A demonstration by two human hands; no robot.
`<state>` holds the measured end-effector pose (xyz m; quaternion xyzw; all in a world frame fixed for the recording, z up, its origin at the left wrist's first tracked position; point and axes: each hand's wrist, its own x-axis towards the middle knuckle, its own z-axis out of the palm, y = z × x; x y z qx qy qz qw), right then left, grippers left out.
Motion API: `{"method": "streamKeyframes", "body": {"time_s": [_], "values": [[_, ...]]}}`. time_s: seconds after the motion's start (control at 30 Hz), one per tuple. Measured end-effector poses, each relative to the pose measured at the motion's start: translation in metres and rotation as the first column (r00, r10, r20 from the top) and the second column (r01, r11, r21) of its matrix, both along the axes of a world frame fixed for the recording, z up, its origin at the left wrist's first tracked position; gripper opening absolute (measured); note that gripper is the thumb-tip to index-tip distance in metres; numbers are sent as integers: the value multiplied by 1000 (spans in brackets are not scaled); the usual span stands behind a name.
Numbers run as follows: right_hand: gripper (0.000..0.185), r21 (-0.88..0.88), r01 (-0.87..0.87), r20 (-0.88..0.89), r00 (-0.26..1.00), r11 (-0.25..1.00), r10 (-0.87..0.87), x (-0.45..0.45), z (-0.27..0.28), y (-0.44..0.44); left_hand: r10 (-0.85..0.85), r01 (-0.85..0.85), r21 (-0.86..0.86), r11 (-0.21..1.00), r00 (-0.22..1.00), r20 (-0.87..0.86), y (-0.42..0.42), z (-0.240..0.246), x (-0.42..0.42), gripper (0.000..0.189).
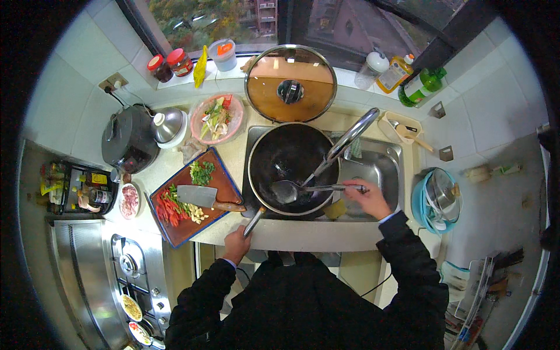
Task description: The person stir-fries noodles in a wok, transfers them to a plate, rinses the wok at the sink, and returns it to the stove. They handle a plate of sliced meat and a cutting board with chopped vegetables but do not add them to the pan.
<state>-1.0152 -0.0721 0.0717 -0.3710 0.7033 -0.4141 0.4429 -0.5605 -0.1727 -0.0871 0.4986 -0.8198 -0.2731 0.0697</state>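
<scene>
A dark wok rests over the left part of the steel sink. My left hand is closed around its metal handle at the near left. In my right hand is the handle of a metal ladle, whose bowl lies inside the wok. The faucet reaches over the wok's right side, its tip near the ladle's neck. Left of the wok, a cleaver lies on a blue-edged cutting board among cut red peppers, chopped greens and garlic pieces.
Behind the wok a glass lid leans upright. A pink basket of scraps, a black rice cooker and a plate of raw meat stand left. The sink is right, a gas stove lower left, blue basins far right.
</scene>
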Motion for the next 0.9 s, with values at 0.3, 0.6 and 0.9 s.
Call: {"method": "streamKeyframes", "body": {"time_s": [0.3,0.6,0.9], "values": [[21,-106,-206,-740,669,973,61,-38,75,-22,92,-95,50,994,994,57,0,1,0,22],[22,150,9,-26,1000,989,-5,-65,-11,-42,-17,12,82,997,998,59,-15,7,3,26],[24,185,199,352,901,962,-254,-34,-50,-57,-115,110,127,986,993,34,-25,9,6,28]]}}
